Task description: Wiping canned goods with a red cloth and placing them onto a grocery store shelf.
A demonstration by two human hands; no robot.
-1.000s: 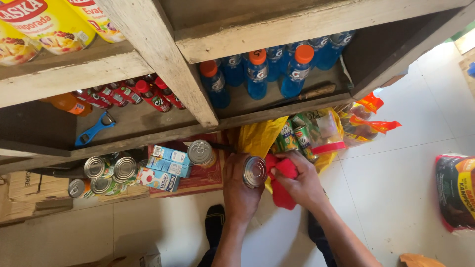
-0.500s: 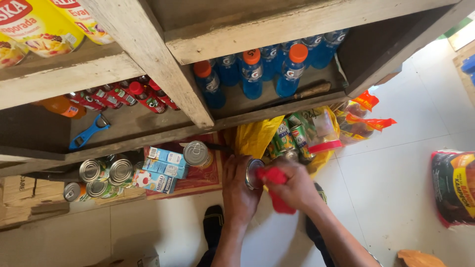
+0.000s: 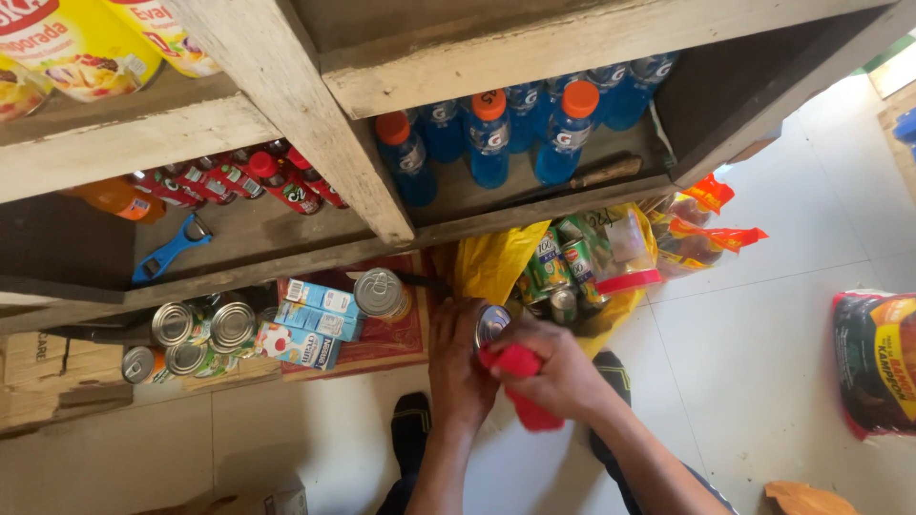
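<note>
Wiping the top of a can (image 3: pixel 490 322) is the job the hands are doing now. The left hand (image 3: pixel 460 362) has its grip closed around the can and holds it low in front of the shelf (image 3: pixel 286 253), just above the floor (image 3: pixel 763 315). The right hand (image 3: pixel 558 367) has its grip closed on a red cloth (image 3: pixel 520 381) and presses it on the edge of the can's lid.

To do this well, I think the left hand should hold the can firm so it does not spin. The right hand should rub the cloth in small rounds over the whole lid, and along the rim too, where dust likes to sit. A clean bit of cloth works best.

Now the counting. One can is in the hands. One can (image 3: pixel 380 292) stands alone on the red mat (image 3: pixel 391 339). Four more cans (image 3: pixel 191 339) sit close together at the left. Two small blue cartons (image 3: pixel 320 307) lie beside them. On the shelf I count about six blue bottles (image 3: pixel 491 138), but some hide behind others. There are about five red bottles (image 3: pixel 239 176), hard to count. One yellow bag (image 3: pixel 496 262) holds more cans, at least four. One blue peeler (image 3: pixel 172 250) lies on the shelf.
</note>
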